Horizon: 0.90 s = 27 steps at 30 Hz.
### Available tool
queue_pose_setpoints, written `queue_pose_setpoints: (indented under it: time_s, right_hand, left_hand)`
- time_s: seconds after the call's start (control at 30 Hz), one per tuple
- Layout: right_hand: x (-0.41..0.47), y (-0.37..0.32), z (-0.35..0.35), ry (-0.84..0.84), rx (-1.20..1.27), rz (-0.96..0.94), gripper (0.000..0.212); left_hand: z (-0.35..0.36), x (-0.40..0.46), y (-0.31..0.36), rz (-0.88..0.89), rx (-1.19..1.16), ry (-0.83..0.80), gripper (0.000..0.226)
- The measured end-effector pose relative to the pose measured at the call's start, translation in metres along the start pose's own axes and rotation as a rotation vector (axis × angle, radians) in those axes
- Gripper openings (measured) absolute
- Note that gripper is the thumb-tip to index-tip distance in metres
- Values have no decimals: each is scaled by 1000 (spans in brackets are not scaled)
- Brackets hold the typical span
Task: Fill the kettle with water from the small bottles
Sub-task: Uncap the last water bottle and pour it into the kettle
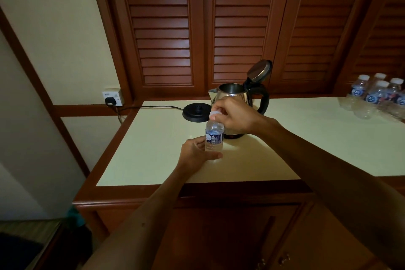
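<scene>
1. the small water bottle (214,136) stands upright on the cream countertop (153,149), just in front of the steel kettle (235,98), whose lid (259,71) is flipped open.
2. the left hand (195,153) is wrapped around the bottle's lower body; the right hand (234,116) pinches the white cap (214,114).
3. the bottle looks light, thin-walled and easily squeezed; a firm hold low down suits twisting, but likely spills once uncapped.
4. the kettle sits off its black base (196,115), which lies to its left, its cord running to the wall socket (112,98).
5. more bottles (377,94) cluster far right; the counter's front edge is near, with open room left.
</scene>
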State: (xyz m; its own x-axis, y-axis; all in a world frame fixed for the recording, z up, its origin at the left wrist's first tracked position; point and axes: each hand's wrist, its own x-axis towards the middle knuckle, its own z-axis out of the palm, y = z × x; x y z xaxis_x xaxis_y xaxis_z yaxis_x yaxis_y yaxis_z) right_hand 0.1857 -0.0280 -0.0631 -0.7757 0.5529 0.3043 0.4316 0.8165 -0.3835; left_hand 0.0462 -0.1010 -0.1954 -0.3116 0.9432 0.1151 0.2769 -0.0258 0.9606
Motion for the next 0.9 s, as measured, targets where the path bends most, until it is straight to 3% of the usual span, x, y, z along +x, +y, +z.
queue_pose_setpoints:
  time_s: [0.27, 0.47, 0.73, 0.9]
  right_hand:
    - [1, 4, -5, -69, 28, -19, 35]
    - [5, 7, -10, -49, 15, 42, 36]
    - [5, 1, -11, -70, -26, 11, 14]
    - [2, -2, -15, -95, -1, -40, 39]
  left_hand:
    - [-4, 0, -5, -13, -115, -6, 53]
    - [-2, 0, -5, 1, -134, 5, 51]
    - [0, -3, -2, 35, -116, 16, 51]
    - [0, -3, -2, 25, -121, 17, 56]
